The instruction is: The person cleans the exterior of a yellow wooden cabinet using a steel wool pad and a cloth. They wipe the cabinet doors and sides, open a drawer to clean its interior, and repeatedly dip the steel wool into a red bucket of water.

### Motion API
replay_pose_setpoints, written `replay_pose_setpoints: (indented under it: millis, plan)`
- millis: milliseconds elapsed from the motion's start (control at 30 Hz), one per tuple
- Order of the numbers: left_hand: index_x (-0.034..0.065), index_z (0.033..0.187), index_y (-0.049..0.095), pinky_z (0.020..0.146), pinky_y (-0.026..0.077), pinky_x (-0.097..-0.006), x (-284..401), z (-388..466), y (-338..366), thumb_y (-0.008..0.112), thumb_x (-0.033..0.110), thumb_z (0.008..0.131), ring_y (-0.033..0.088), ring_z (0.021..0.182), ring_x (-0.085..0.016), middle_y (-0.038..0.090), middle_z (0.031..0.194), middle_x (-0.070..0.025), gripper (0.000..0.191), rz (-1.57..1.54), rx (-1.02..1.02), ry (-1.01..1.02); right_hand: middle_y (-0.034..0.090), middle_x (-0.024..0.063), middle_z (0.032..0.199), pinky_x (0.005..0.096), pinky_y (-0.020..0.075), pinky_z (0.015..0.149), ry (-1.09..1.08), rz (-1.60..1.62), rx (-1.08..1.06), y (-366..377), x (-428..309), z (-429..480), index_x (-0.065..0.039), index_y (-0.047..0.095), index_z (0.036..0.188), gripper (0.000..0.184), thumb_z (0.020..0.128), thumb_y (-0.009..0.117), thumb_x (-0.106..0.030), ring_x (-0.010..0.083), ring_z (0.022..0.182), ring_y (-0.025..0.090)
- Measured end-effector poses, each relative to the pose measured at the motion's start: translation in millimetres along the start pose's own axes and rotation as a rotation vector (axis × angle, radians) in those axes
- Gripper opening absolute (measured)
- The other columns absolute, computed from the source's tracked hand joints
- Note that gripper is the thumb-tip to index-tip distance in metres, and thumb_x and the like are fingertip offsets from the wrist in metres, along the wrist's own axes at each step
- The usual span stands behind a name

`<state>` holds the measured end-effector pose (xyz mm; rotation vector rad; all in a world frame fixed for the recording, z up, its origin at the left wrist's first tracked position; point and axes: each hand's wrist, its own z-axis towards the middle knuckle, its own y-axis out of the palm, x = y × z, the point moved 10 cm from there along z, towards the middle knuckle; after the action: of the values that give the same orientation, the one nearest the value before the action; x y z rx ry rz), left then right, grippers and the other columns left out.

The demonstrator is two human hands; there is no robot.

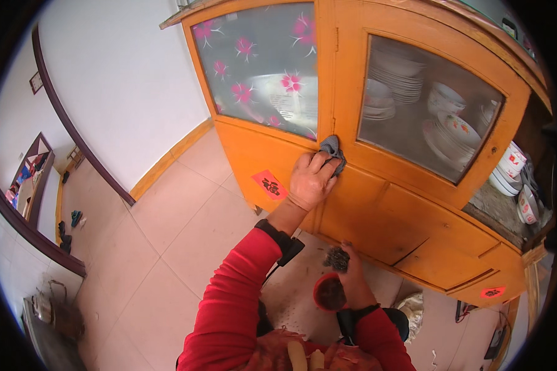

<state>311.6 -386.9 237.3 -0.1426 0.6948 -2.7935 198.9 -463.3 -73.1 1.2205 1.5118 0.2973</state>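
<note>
My left hand [312, 178] presses a grey cloth [333, 150] against the frame of an orange wooden cabinet [352, 185], near the post between its two glazed parts. Lower down, my right hand [352, 271] holds a dark steel wool scrubber [337, 259] beside the cabinet's lower front. Below that scrubber is a red bowl [330, 292] with dark liquid in it, partly covered by my right hand. A pink-flowered glass pane [260, 65] fills the cabinet's left upper part. Plates and bowls [399, 79] show behind the clear glass door [417, 106] on the right.
On the right, an uncovered cabinet shelf holds stacked bowls [508, 169]. Red paper signs [270, 184] bearing writing are stuck to the cabinet front. A metal kettle [44, 308] stands at lower left. Shoes [65, 239] lie on the tiled floor [167, 259] beyond a dark-framed doorway.
</note>
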Motion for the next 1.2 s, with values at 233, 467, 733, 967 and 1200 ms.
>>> replay_pose_setpoints:
  millis: [233,467,733,967,1200]
  plan:
    - [0.0117,0.096,0.065,0.078,0.046,-0.0385,-87.6,-9.8,-28.2,0.068,0.011,0.065,0.053,0.089,-0.028,0.057,0.098,-0.0047,0.032,0.153,0.105,-0.117,0.063,0.0089,0.094,0.0388,0.0526,0.058,-0.085,-0.081,-0.027,-12.1,-3.0,-0.4,-0.016,0.055,0.104,0.022,0.082,0.06,-0.017,0.0283,0.082,0.063]
    - [0.0129,0.092,0.066,0.072,0.05,-0.035,-148.7,-17.2,-56.7,0.066,0.008,0.063,0.057,0.084,-0.026,0.061,0.095,-0.0044,0.029,0.287,0.15,-0.11,0.064,0.0095,0.096,0.038,0.0515,0.054,0.118,0.028,0.013,-23.8,15.9,12.2,-0.02,0.055,0.105,0.024,0.081,0.06,-0.023,0.0312,0.079,0.064]
    - [0.0124,0.095,0.066,0.074,0.05,-0.0368,-178.2,-32.5,-54.8,0.064,0.008,0.067,0.058,0.087,-0.028,0.062,0.099,-0.0072,0.029,0.273,0.21,-0.213,0.063,0.008,0.098,0.0363,0.0499,0.049,0.135,0.013,0.006,-18.5,16.9,18.8,-0.022,0.056,0.104,0.022,0.082,0.056,-0.023,0.0309,0.081,0.063]
    - [0.0159,0.103,0.064,0.072,0.05,-0.0393,-289.1,-48.8,-88.0,0.058,0.012,0.073,0.059,0.085,-0.031,0.062,0.108,-0.0043,0.031,0.476,0.168,-0.562,0.062,0.0066,0.099,0.035,0.0485,0.049,0.13,-0.029,0.051,-22.2,10.9,16.5,-0.022,0.056,0.103,0.02,0.083,0.055,-0.021,0.0304,0.08,0.063]
    - [0.0128,0.105,0.063,0.075,0.05,-0.0389,-303.9,-25.7,-118.2,0.055,0.015,0.077,0.061,0.092,-0.032,0.063,0.104,-0.0081,0.029,0.34,0.428,-0.545,0.062,0.0087,0.095,0.036,0.0482,0.047,0.042,0.043,0.007,-6.2,2.6,19.2,-0.019,0.054,0.101,0.018,0.083,0.055,-0.02,0.0304,0.079,0.063]
